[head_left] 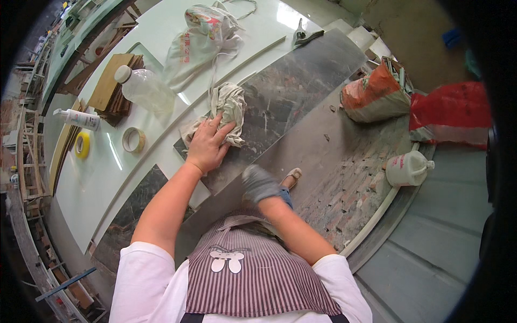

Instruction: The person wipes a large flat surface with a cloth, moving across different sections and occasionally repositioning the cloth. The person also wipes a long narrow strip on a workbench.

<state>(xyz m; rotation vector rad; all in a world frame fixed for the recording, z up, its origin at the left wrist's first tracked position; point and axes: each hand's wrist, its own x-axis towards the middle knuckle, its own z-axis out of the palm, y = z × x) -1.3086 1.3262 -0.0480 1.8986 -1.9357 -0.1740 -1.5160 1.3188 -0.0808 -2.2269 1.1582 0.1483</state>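
My bare left hand (208, 145) grips a bunched, cream-coloured rag (230, 102), its fingers pressed into the folds. Under the rag lies a dark, stone-patterned slab (291, 89) with a grey, dusty sheen. My right hand (260, 183) wears a grey glove and hovers by the slab's near edge, in front of my striped apron. Motion smears its fingers, so whether it holds anything is unclear. Beyond the rag, a white plastic bag (196, 51) with red print rests on the pale glossy table (99, 191).
To the left stand a clear plastic jug (145, 91), brown boards (110, 89), a white pump bottle (78, 119), yellow tape (82, 145) and a tan tape roll (133, 140). A black clamp (305, 36) lies at the far edge. Sacks (371, 97) and a white jug (407, 168) are at right.
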